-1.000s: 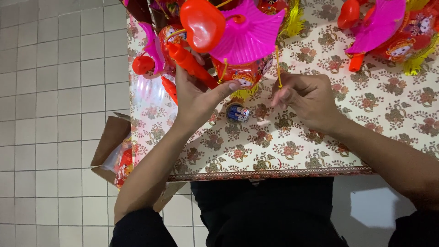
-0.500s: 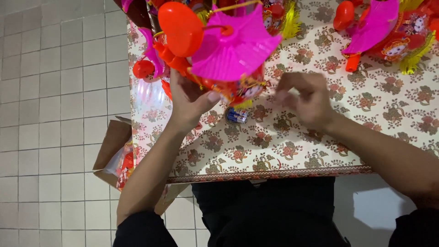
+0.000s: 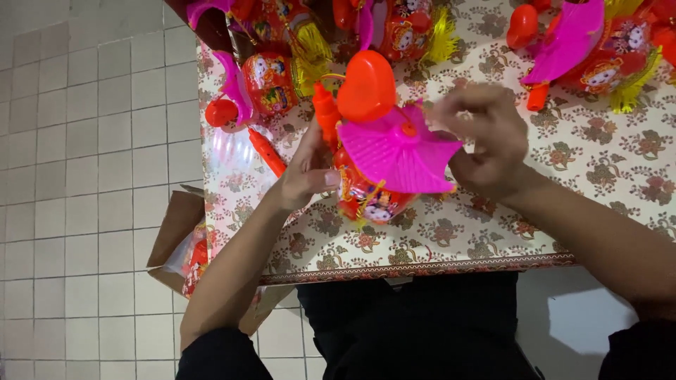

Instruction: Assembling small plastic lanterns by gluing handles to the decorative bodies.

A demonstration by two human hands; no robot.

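Lantern (image 3: 373, 186) sits between both hands; left hand (image 3: 306, 172) grips its side; right hand (image 3: 489, 144) pinches its pink canopy (image 3: 398, 151).

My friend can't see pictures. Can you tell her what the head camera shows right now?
Two bare hands hold a red toy lantern with a pink fan-shaped top and red heart over a flowery tablecloth. The left hand grips its side; the right hand touches the top.

The person wore dark black clothes. Short black sleeves ended near the elbows, so both forearms were bare. The left hand (image 3: 306, 172) and right hand (image 3: 489, 144) had no gloves or rings.
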